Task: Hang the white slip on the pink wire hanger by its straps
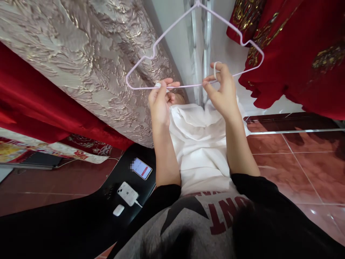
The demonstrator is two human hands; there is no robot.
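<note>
A lilac wire hanger (188, 86) is held out in front of me, its top pointing away. My left hand (161, 102) is closed on the left part of its bottom bar, thumb and fingers pinching it. A small bit of white material (158, 85) shows at those fingertips. My right hand (222, 90) pinches the same bar further right. A thin white loop (215, 70) stands up by its fingers; whether it passes around the bar I cannot tell. Below both hands, white cloth (202, 144) lies in folds over my lap.
A shiny pink embossed cloth (94, 64) hangs close on the left, beside red fabric (54, 104). Red embroidered garments (291, 54) hang at right. Two phones, one lit (142, 168) and one face down (127, 193), lie with a white case (118, 210) on a black seat (67, 223).
</note>
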